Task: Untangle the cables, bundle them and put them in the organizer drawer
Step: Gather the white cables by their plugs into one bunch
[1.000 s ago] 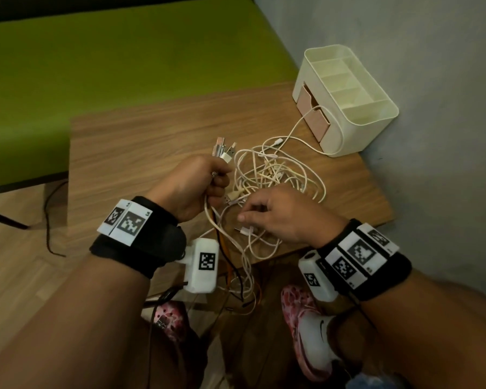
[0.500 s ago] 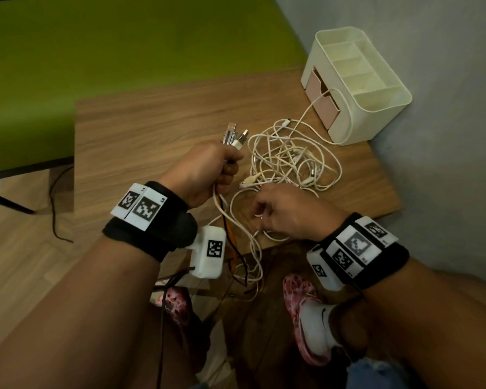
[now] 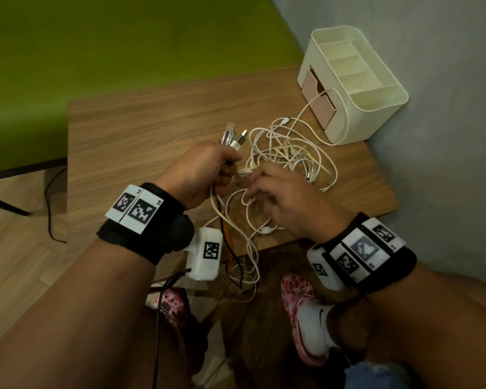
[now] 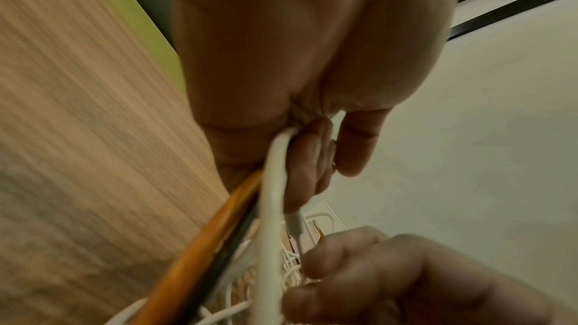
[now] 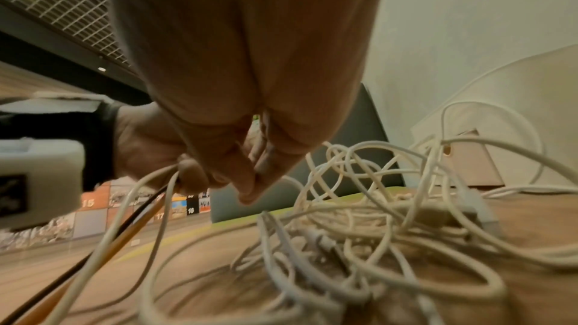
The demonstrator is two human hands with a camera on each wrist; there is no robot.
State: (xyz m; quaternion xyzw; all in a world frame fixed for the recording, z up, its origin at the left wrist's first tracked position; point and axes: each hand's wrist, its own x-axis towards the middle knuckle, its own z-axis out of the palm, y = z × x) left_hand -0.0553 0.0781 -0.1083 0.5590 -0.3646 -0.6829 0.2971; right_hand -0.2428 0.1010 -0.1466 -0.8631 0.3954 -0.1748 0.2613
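Since half a second ago, the right hand (image 3: pixel 275 197) is moving up from the near loops toward the left hand (image 3: pixel 205 171), its fingers (image 5: pixel 247 182) now pinching a white plug end just beside it. Left-hand fingers (image 4: pixel 308 169) are curling tight round a bunch of cable ends (image 3: pixel 232 138), white, orange and black leads hanging below. White tangled cables (image 3: pixel 289 155) are lying on the table (image 3: pixel 141 130), one loop touching the organizer drawer (image 3: pixel 324 109).

White cables (image 3: pixel 289 153) lie tangled on the wooden table, one trailing to the cream organizer (image 3: pixel 354 88) (pink drawers (image 3: pixel 324 108) shut).
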